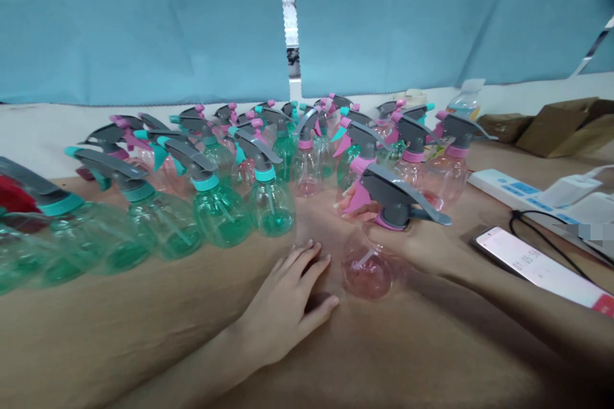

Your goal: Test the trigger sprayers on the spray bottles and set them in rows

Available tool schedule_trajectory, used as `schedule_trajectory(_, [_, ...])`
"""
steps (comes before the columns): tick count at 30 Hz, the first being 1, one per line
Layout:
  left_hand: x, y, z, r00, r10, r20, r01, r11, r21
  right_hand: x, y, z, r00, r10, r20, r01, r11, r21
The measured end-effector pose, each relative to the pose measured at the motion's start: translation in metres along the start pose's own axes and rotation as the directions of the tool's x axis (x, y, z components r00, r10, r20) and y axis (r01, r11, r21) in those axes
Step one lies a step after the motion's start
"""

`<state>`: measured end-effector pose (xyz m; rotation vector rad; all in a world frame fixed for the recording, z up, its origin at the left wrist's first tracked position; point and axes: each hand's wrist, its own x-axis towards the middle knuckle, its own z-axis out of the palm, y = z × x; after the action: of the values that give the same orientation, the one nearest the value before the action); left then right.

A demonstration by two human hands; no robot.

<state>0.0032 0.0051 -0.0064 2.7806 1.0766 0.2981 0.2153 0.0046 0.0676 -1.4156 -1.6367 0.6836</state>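
My left hand [288, 307] lies on the brown tabletop with its fingers spread, holding nothing. Just right of its fingertips stands a clear pink spray bottle [367, 271] with a grey head, pink trigger and pink nozzle, the nozzle pointing up and left. From the right, my right hand [400, 241] reaches behind this bottle's neck. Its fingers show past the pink trigger and look closed around the neck, partly hidden by the spray head. Nearest beyond my left hand are a green spray bottle [272, 204] with a teal collar and a small pink spray bottle [307, 169].
Several green spray bottles [223, 217] line the left side, with more pink and green ones behind. At right lie a phone [537, 262], a white power strip [508, 188] with plugs and a black cable. Farther back are a cardboard box [556, 128] and a clear drink bottle [464, 101].
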Motion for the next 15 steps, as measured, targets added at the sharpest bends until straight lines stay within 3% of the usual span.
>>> schedule_trajectory(3, [-0.0001, -0.0002, 0.0003, 1.000, -0.001, -0.005, 0.001, 1.000, -0.006, -0.0019, -0.0031, -0.0012, 0.999, -0.028, -0.043, 0.023, 0.993, -0.112])
schedule_trajectory(10, [0.0000, -0.0003, 0.0001, 1.000, 0.003, 0.008, -0.003, 1.000, 0.006, -0.0024, -0.0024, -0.0005, 0.998, 0.005, -0.064, -0.014, 0.991, -0.135])
schedule_trajectory(15, [0.0001, -0.0006, 0.0004, 1.000, 0.010, 0.003, -0.010, 1.000, 0.002, 0.0005, 0.0042, -0.0004, 1.000, 0.004, 0.025, -0.004, 1.000, 0.031])
